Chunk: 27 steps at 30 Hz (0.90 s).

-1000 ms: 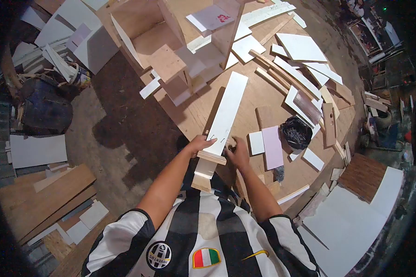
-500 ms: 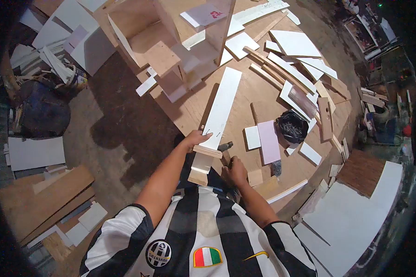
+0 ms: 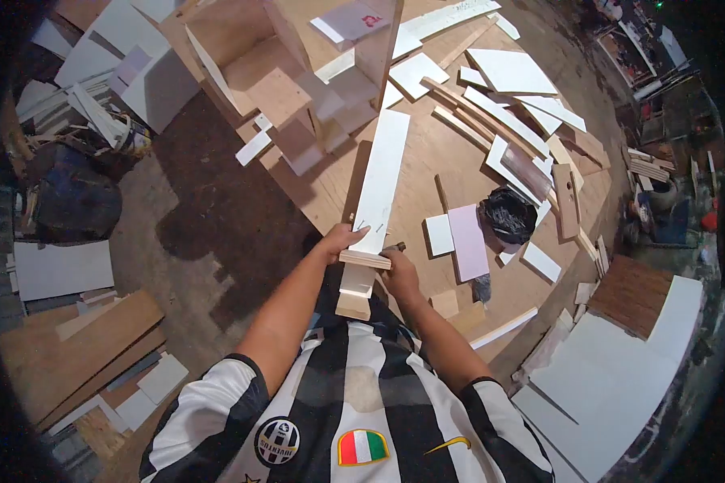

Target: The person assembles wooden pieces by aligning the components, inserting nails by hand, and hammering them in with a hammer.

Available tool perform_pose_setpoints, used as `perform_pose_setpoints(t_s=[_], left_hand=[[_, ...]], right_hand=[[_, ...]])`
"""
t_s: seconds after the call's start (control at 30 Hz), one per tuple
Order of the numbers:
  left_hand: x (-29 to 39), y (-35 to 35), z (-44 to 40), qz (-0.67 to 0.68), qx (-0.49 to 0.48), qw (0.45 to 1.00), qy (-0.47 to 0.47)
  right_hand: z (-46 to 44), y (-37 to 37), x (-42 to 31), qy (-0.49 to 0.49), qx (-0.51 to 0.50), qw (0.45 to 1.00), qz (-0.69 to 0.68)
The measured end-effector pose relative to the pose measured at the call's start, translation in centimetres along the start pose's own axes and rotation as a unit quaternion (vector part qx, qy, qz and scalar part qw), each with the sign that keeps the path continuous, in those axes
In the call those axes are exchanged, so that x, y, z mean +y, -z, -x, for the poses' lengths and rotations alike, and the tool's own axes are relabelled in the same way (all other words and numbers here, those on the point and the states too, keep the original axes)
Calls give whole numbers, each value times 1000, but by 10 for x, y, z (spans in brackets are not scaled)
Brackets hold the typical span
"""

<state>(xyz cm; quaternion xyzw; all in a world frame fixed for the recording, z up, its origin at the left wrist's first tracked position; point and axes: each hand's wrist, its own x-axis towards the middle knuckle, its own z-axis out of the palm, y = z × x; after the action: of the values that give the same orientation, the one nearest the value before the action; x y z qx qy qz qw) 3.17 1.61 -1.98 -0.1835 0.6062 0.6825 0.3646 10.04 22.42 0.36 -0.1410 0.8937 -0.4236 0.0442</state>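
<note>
So the long white board [image 3: 383, 173] is lying face up by the near edge of the bench [image 3: 427, 153], right in front of the person. Its long axis runs away from their belly, with the far end angled a bit right and pointing up past the plywood cabinet carcass [image 3: 278, 101]. A layered plywood crosspiece [image 3: 366, 259] sits across the near end, roughly square to it, and there's a small wood block [image 3: 353, 307] below that, close to the shirt.

Left grip [image 3: 343, 241] is clamped on the board's left edge near that end, thumb over the top face. Two thin nails [image 3: 359, 224] show on the white face by the thumb, kinda slanted. Right grip [image 3: 399, 272] is wrapped round a hammer [image 3: 395, 246], just beside the crosspiece's right end; only the dark head pokes out, the handle's mostly hidden.

Off to the right you've got a pink strip [image 3: 467, 243], a small white square [image 3: 439, 235] touching it, and a black plastic bag [image 3: 509, 211].
</note>
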Motion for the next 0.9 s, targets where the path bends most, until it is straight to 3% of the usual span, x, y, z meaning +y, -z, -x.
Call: perform_pose_setpoints(t_s=[0.1, 0.33, 0.47, 0.53, 0.63, 0.7, 0.73, 0.8, 0.83, 0.9], left_hand=[[-4, 0, -4, 48, -6, 999, -18], [14, -7, 14, 13, 30, 999, 1], [25, -7, 18, -28, 31, 999, 1], [16, -6, 11, 42, 25, 999, 24], [15, -5, 7, 20, 28, 999, 21], [16, -3, 9, 28, 16, 999, 26], [15, -2, 10, 37, 7, 999, 30], [12, -2, 8, 47, 3, 999, 25], [9, 0, 8, 56, 0, 998, 21], [6, 4, 4, 50, 2, 998, 25]], right_hand=[[0, -6, -10, -74, 42, 993, -79], [0, -20, -11, -69, 106, 986, -108], [-3, -21, -3, -98, 71, 988, -97], [-5, -15, 1, -101, 53, 988, -100], [-7, 8, 24, -15, 2, 994, -112], [-12, 17, 37, -94, -6, 966, -241], [-17, 19, 39, -93, -10, 966, -242], [-38, 25, 41, -72, 7, 989, -131], [-58, 29, 30, -42, -43, 997, -39], [-71, 11, 49, -50, -77, 996, -8]])
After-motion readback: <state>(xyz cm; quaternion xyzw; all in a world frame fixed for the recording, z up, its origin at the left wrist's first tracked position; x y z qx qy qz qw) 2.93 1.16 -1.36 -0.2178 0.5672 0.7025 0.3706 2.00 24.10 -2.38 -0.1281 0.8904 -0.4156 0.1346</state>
